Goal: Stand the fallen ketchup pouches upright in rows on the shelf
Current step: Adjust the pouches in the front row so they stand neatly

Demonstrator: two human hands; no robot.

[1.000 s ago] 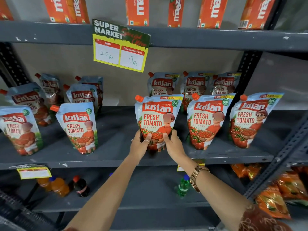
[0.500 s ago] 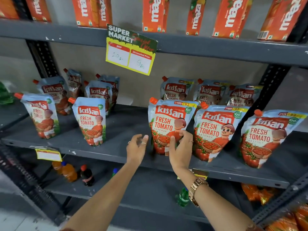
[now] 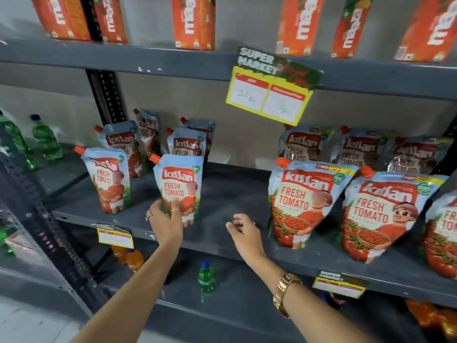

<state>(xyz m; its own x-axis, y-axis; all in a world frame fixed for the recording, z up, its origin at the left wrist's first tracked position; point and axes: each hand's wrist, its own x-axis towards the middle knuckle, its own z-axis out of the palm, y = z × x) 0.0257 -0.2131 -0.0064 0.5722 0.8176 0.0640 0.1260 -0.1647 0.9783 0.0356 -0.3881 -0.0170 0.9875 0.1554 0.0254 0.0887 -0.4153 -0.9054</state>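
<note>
Blue-and-red ketchup pouches stand upright on the grey shelf (image 3: 235, 191). My left hand (image 3: 165, 220) grips the lower left of a small front pouch (image 3: 179, 184). Another small pouch (image 3: 108, 179) stands to its left, with two more (image 3: 121, 142) (image 3: 188, 144) behind. My right hand (image 3: 244, 231) hovers open over the bare middle of the shelf and holds nothing. To its right stand large pouches (image 3: 304, 201) (image 3: 380, 211), with one cut off at the frame edge (image 3: 442, 231) and a back row (image 3: 304, 144) behind them.
A yellow price sign (image 3: 272, 87) hangs from the upper shelf, which carries orange juice cartons (image 3: 193, 21). Green bottles (image 3: 47, 139) stand beyond the upright post (image 3: 106, 95) at left. The lower shelf holds a green bottle (image 3: 206, 276) and orange bottles (image 3: 133, 258).
Both hands let go of the large pouch and moved left. My left hand now holds the small front pouch; my right hand hangs open over the gap. The view swung left.
</note>
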